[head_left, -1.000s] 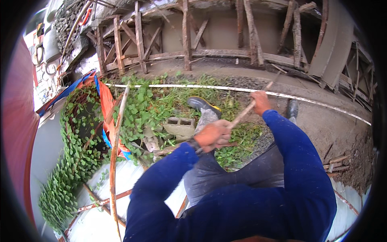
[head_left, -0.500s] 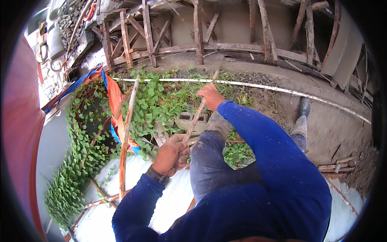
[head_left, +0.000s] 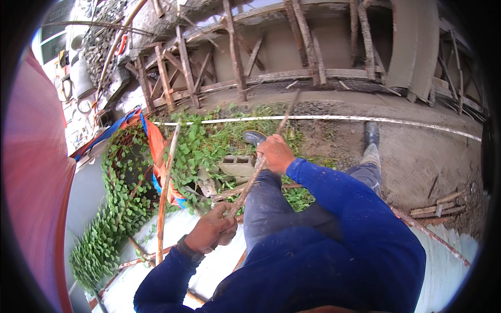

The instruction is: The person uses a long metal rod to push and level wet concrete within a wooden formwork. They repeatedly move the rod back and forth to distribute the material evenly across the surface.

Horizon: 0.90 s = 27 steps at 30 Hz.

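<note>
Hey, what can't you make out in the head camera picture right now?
All in the head view:
- Stick: far end blurred against the muddy ground, so any tool head there can't be told; near end hidden by the left hand.
- Left boot: ankle part hidden behind the right hand.
- Red sheet: cut off by the dark lens rim.

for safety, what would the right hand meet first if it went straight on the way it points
Probably the left boot, just beyond the right hand in the picture, then leafy plants; depth is unclear, and it may pass above the boot.
</note>
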Tool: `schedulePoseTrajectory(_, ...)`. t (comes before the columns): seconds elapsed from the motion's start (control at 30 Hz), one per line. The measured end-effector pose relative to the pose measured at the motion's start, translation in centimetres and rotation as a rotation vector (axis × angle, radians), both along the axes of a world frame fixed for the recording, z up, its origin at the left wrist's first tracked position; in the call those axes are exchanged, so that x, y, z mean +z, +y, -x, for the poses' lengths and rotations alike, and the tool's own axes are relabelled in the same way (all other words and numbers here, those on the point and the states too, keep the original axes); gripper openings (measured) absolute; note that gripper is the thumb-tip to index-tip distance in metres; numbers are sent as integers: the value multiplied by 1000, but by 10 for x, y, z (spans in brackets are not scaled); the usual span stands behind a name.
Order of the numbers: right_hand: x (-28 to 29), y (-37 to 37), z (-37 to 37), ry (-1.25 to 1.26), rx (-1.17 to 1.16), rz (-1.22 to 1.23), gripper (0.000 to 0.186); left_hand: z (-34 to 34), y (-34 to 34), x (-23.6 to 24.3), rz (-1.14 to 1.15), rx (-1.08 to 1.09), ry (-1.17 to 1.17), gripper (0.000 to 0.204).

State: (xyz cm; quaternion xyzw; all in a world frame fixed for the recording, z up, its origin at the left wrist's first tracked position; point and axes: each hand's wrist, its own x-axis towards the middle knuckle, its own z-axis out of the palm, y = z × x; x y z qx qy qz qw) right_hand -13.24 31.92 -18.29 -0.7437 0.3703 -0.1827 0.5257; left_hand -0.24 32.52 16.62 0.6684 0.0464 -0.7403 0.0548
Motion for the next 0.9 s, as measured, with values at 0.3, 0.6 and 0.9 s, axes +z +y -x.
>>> schedulePoseTrajectory(0.3, -116, -7, 235, 544, -71, 54, 5, 86, -6, -215, -10, -68, 445, 31)
schedulePoseTrajectory(0.6, -184, -46, 120, 512, 69, -43, 11, -14, -34, -273, -17, 76, 348, 29)
schedulePoseTrajectory(0.9, -98, -22, -113, 350, 189, -175, 5, -144, -1, -139, -39, 58, -13, 24)
